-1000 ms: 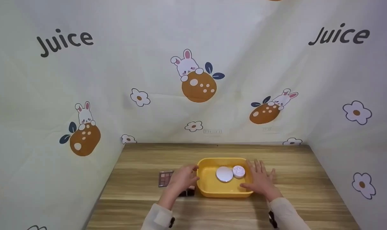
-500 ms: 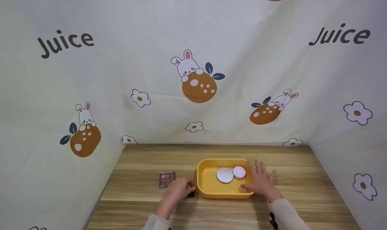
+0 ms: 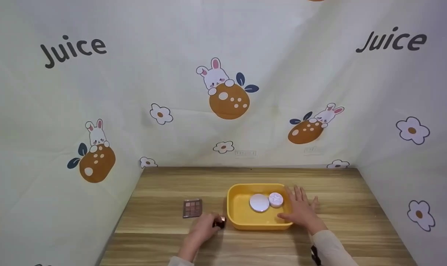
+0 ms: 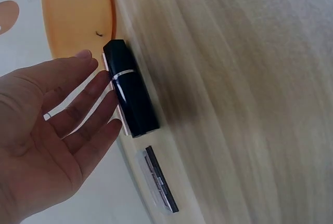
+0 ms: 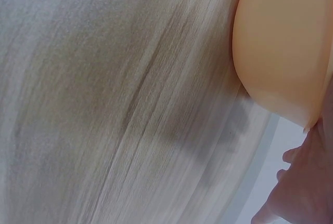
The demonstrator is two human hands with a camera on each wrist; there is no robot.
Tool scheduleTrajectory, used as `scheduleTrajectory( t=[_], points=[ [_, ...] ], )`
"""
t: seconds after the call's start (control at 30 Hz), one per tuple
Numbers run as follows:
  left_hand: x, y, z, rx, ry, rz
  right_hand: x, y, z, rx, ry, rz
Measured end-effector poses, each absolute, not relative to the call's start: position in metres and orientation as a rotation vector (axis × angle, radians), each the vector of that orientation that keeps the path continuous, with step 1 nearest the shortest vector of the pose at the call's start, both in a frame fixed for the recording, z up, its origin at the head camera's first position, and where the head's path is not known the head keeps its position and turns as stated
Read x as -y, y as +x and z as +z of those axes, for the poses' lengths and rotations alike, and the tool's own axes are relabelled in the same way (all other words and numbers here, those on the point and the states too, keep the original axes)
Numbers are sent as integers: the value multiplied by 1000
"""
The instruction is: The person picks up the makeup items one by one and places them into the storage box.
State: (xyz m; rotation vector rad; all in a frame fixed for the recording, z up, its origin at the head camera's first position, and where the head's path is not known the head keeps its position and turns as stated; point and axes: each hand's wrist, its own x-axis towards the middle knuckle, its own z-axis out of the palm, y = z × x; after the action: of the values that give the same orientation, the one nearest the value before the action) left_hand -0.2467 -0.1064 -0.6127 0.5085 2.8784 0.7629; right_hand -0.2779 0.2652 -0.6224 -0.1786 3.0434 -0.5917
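Note:
On the wooden table left of the yellow basin lies a dark lipstick tube (image 4: 132, 91) with a silver band. My left hand (image 3: 205, 226) reaches over it in the head view. Seen from the left wrist, that hand's fingers (image 4: 91, 125) are loosely extended, with their tips right at the tube's side and the thumb apart from it. My right hand (image 3: 301, 210) rests with spread fingers over the right rim of the yellow basin (image 3: 242, 223). Inside the basin are a round white compact (image 3: 259, 203) and a smaller round patterned case (image 3: 276, 200).
An eyeshadow palette (image 3: 192, 208) lies on the wooden table (image 3: 164, 184), left of the basin and beyond my left hand. A printed cloth (image 3: 186, 74) with rabbits and fruit hangs behind the table and along both sides.
My left hand has left the basin's left rim and come down toward me to the lipstick tube, uncovering the palette. The right hand and basin have stayed in place.

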Motion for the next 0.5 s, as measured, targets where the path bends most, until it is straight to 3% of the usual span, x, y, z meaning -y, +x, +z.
scheduleTrajectory(
  t=[0.5],
  points=[
    [108, -235, -625, -2973, 554, 692, -266, -280, -624, -3034, -164, -589]
  ],
)
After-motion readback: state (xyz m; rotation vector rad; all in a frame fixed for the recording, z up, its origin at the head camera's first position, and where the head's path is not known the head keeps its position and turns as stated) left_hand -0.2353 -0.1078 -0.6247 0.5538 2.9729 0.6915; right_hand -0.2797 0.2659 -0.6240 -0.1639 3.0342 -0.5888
